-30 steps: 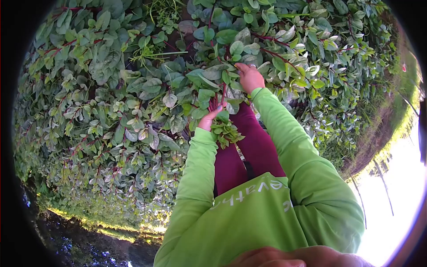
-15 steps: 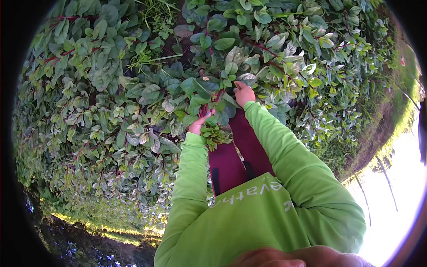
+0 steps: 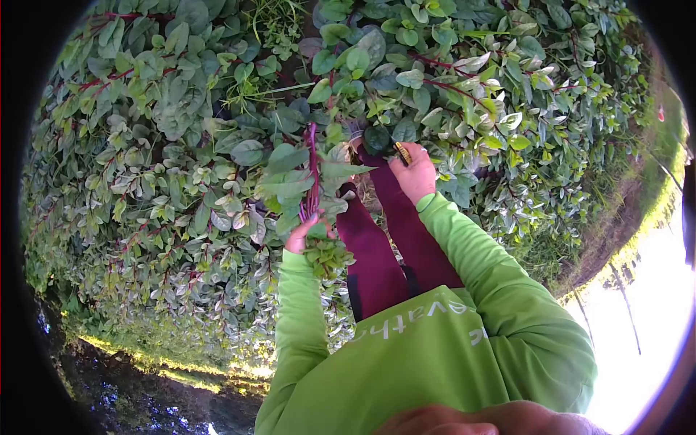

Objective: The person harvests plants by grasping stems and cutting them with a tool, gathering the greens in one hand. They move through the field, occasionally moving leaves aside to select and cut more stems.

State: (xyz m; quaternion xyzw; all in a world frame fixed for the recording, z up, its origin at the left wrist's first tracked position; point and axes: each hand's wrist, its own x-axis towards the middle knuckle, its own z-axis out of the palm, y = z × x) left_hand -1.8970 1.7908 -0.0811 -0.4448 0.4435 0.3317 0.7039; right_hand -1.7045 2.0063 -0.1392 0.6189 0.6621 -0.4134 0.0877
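A bunch of cut purple-red stems with broad green leaves is held upright in my left hand, whose fingers wrap round its lower part. A cluster of small pale green leaves hangs beside that hand. To the right, my right hand is closed on a small yellow and black tool, seen only in part. The two hands are apart, with my maroon-clad legs between and below them.
Dense leafy plants with reddish stems surround both hands on the left, ahead and right. Tufts of grass grow among them at the top. A grassy strip and dark poles lie at the far right.
My left hand has moved left and down with the bunch, away from the plants in the middle. My right hand has shifted right and down, and the yellow and black tool now shows more.
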